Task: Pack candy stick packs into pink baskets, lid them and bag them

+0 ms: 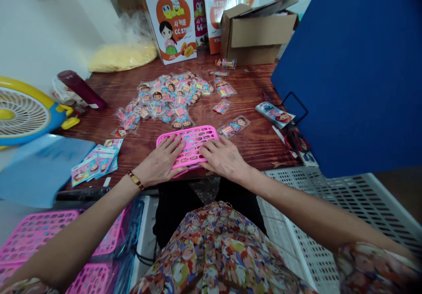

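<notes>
My left grip (166,158) and right grip (223,157) rest flat, fingers spread, on a pink case (192,143). Apparently filled; beyond them, loose packets (169,95) appear outstanding.

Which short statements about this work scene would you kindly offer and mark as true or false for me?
1. The left hand and the right hand both touch the pink perforated plastic case. True.
2. The brown beaded bracelet is on the right arm. False: the brown beaded bracelet is on the left arm.
3. The yellow-and-blue plastic fan is left of the pile of small clear packets. True.
4. The brown cardboard box is shut. False: the brown cardboard box is open.
</notes>
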The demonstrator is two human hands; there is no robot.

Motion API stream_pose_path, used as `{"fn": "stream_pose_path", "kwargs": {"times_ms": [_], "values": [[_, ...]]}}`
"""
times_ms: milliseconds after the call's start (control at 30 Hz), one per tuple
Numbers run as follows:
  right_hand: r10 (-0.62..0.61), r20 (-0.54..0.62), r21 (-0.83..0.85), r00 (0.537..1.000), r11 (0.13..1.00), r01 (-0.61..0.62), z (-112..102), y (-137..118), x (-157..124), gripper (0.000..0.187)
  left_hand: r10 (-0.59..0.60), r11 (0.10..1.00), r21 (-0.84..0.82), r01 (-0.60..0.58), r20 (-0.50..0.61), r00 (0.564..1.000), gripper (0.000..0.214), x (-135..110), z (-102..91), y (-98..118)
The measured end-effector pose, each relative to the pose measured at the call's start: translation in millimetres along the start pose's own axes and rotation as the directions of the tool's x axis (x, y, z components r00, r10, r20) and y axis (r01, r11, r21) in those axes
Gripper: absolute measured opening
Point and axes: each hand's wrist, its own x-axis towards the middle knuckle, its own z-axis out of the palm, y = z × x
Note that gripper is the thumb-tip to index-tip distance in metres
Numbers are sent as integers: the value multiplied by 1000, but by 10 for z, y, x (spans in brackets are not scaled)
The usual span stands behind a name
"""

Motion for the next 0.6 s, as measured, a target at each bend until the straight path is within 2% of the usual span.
{"fn": "stream_pose_path", "kwargs": {"times_ms": [100,233,367,467,600], "values": [[-37,8,-90,999,995,38,41,30,75,20,-9,1000,20,9,5,1000,78,-5,13,11],[-106,2,-127,994,986,106,81,153,115,28,-17,1000,25,17,-19,1000,79,-10,28,18],[-184,-43,-14,982,983,184,123,303,23,28,-19,999,45,21,-26,999,81,-12,39,31],[-240,-103,112,965,961,251,167,403,-113,36,-14,998,68,15,-13,1000,82,-12,37,45],[-273,-88,186,958,940,285,248,462,-266,47,-9,994,111,9,2,1000,90,-8,8,71]]}}
